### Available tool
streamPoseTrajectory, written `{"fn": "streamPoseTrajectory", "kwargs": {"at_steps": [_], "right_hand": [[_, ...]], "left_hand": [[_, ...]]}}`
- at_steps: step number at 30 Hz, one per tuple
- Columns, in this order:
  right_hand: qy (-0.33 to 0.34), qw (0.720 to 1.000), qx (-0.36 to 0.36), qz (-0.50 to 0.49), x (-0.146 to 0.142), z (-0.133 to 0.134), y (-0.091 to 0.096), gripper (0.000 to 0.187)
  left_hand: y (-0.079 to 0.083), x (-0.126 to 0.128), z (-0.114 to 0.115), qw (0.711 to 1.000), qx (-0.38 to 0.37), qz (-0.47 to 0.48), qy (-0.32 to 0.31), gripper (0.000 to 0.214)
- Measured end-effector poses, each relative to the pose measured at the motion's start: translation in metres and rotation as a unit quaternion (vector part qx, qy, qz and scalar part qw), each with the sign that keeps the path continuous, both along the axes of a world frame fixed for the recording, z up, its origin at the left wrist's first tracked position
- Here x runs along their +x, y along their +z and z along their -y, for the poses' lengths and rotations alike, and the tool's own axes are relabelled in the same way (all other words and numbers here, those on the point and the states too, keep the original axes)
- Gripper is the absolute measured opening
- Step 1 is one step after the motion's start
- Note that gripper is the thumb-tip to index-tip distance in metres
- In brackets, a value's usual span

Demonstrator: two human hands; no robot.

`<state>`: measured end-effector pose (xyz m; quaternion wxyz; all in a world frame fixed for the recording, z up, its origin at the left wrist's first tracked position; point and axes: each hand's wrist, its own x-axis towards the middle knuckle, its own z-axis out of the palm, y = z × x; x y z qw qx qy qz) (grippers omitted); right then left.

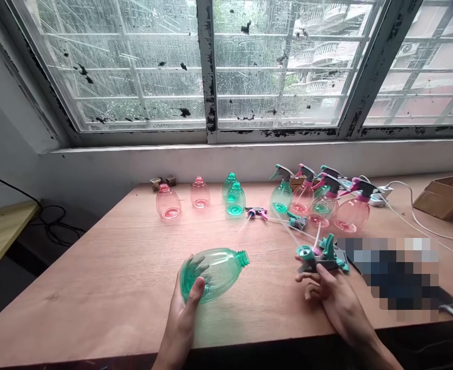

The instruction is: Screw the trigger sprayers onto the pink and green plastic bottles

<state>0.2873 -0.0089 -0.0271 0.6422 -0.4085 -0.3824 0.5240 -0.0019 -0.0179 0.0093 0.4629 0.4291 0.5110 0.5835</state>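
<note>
My left hand point(183, 318) grips a clear green plastic bottle point(215, 274), which lies on its side with its threaded neck pointing right. My right hand point(336, 298) holds a teal and grey trigger spray head point(324, 255) just above the plywood table point(106, 303). The spray head's thin dip tube rises from it toward the back of the table. Its fingers cup the head from below. Roughly a hand's width of table separates the bottle's neck from the spray head.
Bare pink and green bottles stand at the back of the table, beside several assembled spray bottles point(326, 203). A loose pink-trigger spray head point(256, 213) lies near them. A cardboard box point(442, 198), a power strip point(378, 198) and a pixelated patch point(396, 272) sit to the right.
</note>
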Motion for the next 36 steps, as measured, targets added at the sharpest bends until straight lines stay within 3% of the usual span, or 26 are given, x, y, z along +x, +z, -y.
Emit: {"fn": "streamPoseTrajectory", "kwargs": {"at_steps": [5,11,16,20,23,25,28,32,36], "right_hand": [[0.023,0.999,0.033,-0.032,-0.001,0.007,0.004,0.015],[0.026,0.997,0.055,-0.055,0.011,0.006,-0.009,0.021],[0.073,0.997,0.033,-0.021,0.011,0.006,-0.014,0.020],[0.091,0.995,0.012,-0.029,0.003,0.010,-0.005,0.025],[0.089,0.993,-0.046,-0.066,-0.008,0.015,0.003,0.026],[0.089,0.992,-0.066,-0.068,-0.017,0.015,0.006,0.039],[0.110,0.992,-0.053,-0.015,-0.029,0.010,0.009,0.053],[0.153,0.983,-0.073,0.067,-0.038,0.003,0.011,0.038],[0.209,0.969,-0.084,0.099,-0.037,0.005,0.013,0.036]], "left_hand": [[0.000,0.000,0.002,1.000,-0.004,-0.021,0.009,0.067],[0.000,0.001,0.001,1.000,0.001,-0.010,0.017,0.067],[0.001,-0.001,0.003,0.999,0.000,-0.045,-0.003,0.070],[0.002,0.001,0.007,0.995,-0.012,-0.075,-0.060,0.075],[0.004,0.003,0.010,0.994,0.000,-0.085,-0.074,0.070],[0.004,0.004,0.010,0.993,0.003,-0.088,-0.075,0.069],[0.003,0.003,0.009,0.993,0.003,-0.093,-0.075,0.069],[0.001,0.004,0.008,0.991,0.014,-0.108,-0.082,0.070],[0.003,0.006,0.008,0.988,0.021,-0.112,-0.103,0.070]]}}
